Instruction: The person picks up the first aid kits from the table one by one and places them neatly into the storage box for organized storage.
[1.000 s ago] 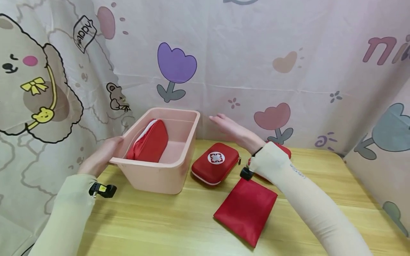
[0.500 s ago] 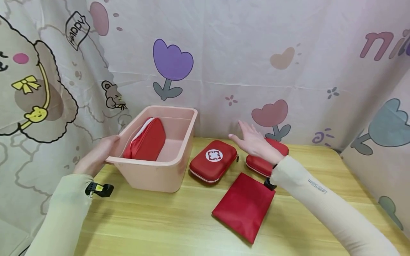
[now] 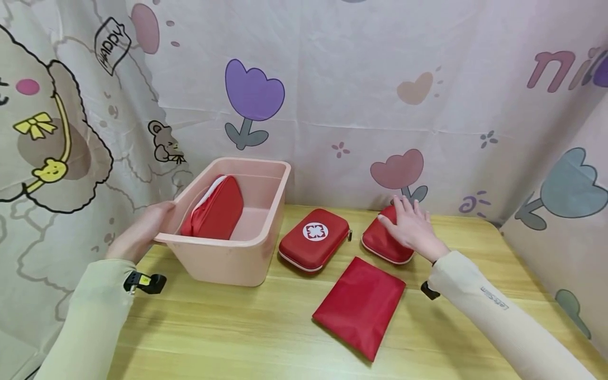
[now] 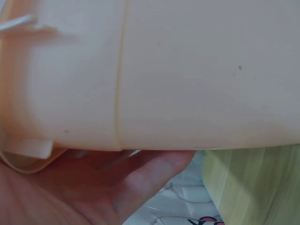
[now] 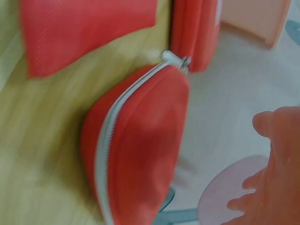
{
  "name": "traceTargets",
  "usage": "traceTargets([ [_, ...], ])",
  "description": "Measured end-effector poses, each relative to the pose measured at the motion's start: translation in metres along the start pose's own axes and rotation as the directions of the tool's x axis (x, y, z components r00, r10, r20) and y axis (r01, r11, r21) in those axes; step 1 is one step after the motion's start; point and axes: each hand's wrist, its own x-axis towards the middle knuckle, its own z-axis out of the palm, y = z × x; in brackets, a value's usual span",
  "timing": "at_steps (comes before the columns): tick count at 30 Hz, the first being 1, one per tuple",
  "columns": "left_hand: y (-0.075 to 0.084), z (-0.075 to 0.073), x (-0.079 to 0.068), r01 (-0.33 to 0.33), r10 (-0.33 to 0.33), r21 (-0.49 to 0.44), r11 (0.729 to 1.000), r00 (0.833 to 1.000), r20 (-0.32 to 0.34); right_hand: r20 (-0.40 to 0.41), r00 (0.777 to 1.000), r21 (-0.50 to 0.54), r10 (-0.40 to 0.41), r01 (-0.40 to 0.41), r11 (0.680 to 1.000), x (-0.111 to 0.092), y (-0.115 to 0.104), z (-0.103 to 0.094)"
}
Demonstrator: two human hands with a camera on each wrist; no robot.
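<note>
My left hand [image 3: 144,227] holds the pink plastic bin [image 3: 223,258] at its left rim; in the left wrist view its fingers [image 4: 154,176] lie along the bin's wall. A red zippered pouch [image 3: 218,208] leans inside the bin against the left wall. My right hand [image 3: 410,224], fingers spread and nothing in it, is over a rounded red zip case [image 3: 385,245] at the back right, covering part of it in the head view. The right wrist view shows this case [image 5: 145,136] with its pale zipper, apart from the hand [image 5: 281,164].
A red hard case [image 3: 315,240] with a white round emblem lies between the bin and the rounded case. In front is a flat red pouch [image 3: 361,306]. All rest on the wooden table [image 3: 228,332], with a printed curtain [image 3: 332,95] close behind.
My right hand has moved right and lower, from above the emblem case to over the rounded case, its fingers spreading. My left hand stays at the bin's rim. The view has shifted slightly.
</note>
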Motion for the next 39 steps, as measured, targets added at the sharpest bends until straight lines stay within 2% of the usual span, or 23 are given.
traceTargets([
  [12, 0.0, -0.001, 0.001, -0.008, 0.008, 0.018, 1.0, 1.0, -0.004, -0.006, 0.997, -0.017, 0.073, -0.073, 0.997, -0.013, 0.038, 0.005],
  [20, 0.001, 0.0, 0.0, -0.014, 0.015, 0.033, 0.999, 0.999, -0.034, -0.057, 0.993, 0.018, 0.102, -0.101, 0.995, -0.02, 0.053, 0.023],
  [25, 0.0, 0.001, -0.001, -0.015, 0.016, 0.029, 0.999, 0.999, -0.028, -0.037, 0.986, 0.032, 0.161, -0.16, 0.987, -0.023, 0.057, 0.038],
  [28, 0.0, 0.002, 0.0, -0.013, 0.013, 0.028, 1.0, 1.0, -0.021, 0.008, 0.974, 0.042, 0.225, -0.225, 0.973, -0.024, 0.057, 0.045],
  [33, -0.001, 0.002, -0.001, -0.012, 0.012, 0.033, 0.999, 1.0, -0.012, 0.093, 0.939, 0.055, 0.33, -0.336, 0.94, -0.024, 0.054, 0.048],
  [39, -0.001, 0.001, -0.001, -0.026, 0.027, 0.041, 0.999, 1.0, -0.015, 0.151, 0.913, 0.108, 0.378, -0.396, 0.912, -0.021, 0.051, 0.047],
])
